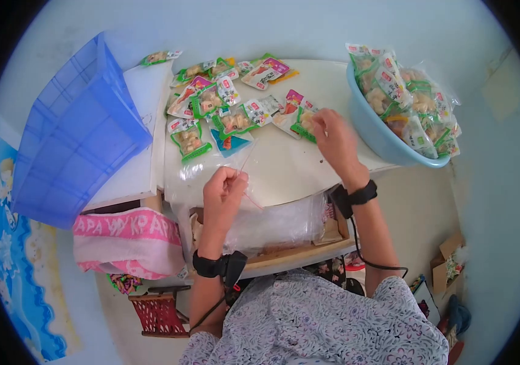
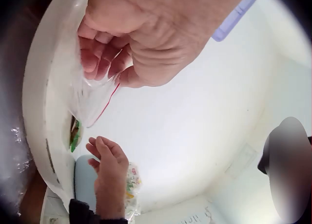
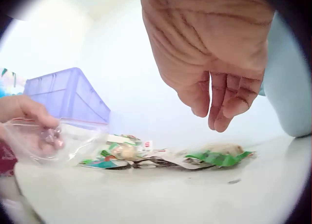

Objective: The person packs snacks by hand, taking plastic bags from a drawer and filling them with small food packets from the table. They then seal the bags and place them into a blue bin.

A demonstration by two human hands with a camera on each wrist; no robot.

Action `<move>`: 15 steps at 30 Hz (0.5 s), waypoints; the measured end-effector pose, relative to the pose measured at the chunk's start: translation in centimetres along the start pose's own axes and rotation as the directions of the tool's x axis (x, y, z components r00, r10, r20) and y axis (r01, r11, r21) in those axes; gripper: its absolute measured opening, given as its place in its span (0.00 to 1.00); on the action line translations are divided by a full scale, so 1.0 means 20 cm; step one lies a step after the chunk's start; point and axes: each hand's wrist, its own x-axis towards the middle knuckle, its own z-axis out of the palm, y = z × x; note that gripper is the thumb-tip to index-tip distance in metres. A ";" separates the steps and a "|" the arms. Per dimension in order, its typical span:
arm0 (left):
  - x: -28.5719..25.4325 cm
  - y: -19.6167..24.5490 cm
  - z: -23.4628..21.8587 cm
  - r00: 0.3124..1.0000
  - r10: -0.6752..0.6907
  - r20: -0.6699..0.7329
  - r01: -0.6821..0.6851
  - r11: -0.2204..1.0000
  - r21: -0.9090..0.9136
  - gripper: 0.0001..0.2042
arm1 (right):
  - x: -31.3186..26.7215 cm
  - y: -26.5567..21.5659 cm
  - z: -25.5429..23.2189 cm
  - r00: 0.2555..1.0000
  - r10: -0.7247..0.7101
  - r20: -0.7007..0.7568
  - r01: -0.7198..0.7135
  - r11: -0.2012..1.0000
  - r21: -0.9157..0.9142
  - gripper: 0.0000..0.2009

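My left hand (image 1: 223, 198) pinches a clear zip bag (image 2: 97, 97) at its red-lined mouth, above the front part of the white table (image 1: 284, 173). In the right wrist view the see-through bag (image 3: 73, 146) hangs from those fingers. My right hand (image 1: 336, 143) hovers just above a green-edged snack packet (image 1: 304, 123), fingers loosely bent downward. The right wrist view shows a gap between its fingertips (image 3: 222, 124) and the packet (image 3: 219, 156) below. Further left lies a loose pile of similar packets (image 1: 235, 118), some with pink or blue printing.
A light blue basin (image 1: 369, 125) heaped with packets (image 1: 421, 100) stands at the right. To the left is a tall blue plastic crate (image 1: 83, 134), with a pink and white towel (image 1: 129, 243) below. An open drawer (image 1: 296, 252) under the table's front edge contains clear plastic bags (image 1: 272, 228).
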 end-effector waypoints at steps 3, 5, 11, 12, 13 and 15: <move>0.01 -0.04 0.02 1.000 0.002 -0.014 -0.001 1.000 0.030 0.06 | 0.10 0.10 -0.03 0.996 -0.017 0.093 0.030 0.990 -0.139 0.11; 0.00 -0.03 0.04 1.000 0.014 -0.028 -0.011 0.996 0.093 0.06 | 0.16 0.15 -0.02 0.988 -0.026 0.154 0.047 0.990 -0.135 0.19; -0.02 0.00 0.03 1.000 0.017 -0.002 -0.016 0.983 0.183 0.05 | 0.29 0.18 0.04 0.883 0.070 0.464 -0.059 0.998 -0.039 0.47; -0.02 -0.01 0.03 1.000 0.024 -0.006 -0.023 0.988 0.155 0.05 | 0.29 0.16 0.03 0.857 0.085 0.508 -0.055 0.996 -0.075 0.51; -0.02 -0.02 0.02 1.000 0.029 -0.010 -0.028 0.992 0.127 0.05 | 0.29 0.15 0.01 0.860 0.093 0.502 -0.071 0.995 -0.064 0.52; -0.01 -0.04 0.01 1.000 0.026 0.004 -0.026 0.995 0.097 0.05 | 0.24 0.11 -0.04 0.863 0.109 0.494 -0.100 0.994 -0.044 0.53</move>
